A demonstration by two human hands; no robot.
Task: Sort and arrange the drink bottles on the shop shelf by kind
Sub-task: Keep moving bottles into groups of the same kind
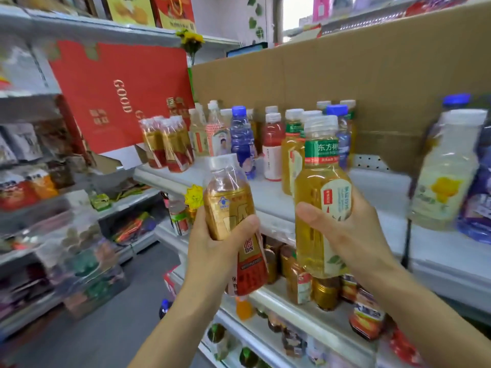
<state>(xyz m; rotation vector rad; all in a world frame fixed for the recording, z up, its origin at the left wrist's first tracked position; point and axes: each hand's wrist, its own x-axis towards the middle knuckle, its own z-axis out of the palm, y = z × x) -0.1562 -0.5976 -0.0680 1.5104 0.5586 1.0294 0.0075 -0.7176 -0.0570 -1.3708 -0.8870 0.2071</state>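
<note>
My left hand (212,248) grips an amber tea bottle with a gold and red label (233,208), tilted slightly left, in front of the white shelf (372,197). My right hand (342,235) holds a taller pale-yellow tea bottle with a green neck band (321,187), upright. Both are held in the air before the shelf edge. On the shelf behind stand a cluster of gold-red bottles (167,144), a blue bottle (240,139), a red juice bottle (272,147) and more yellow tea bottles (291,152).
A pale cloudy bottle with a yellow flower label (446,176) and a purple pack (478,205) stand at the shelf's right. A cardboard sheet (372,75) backs the shelf. A red gift box (119,96) leans at left. Lower shelves hold cans and bottles (326,290). The aisle floor (106,328) lies lower left.
</note>
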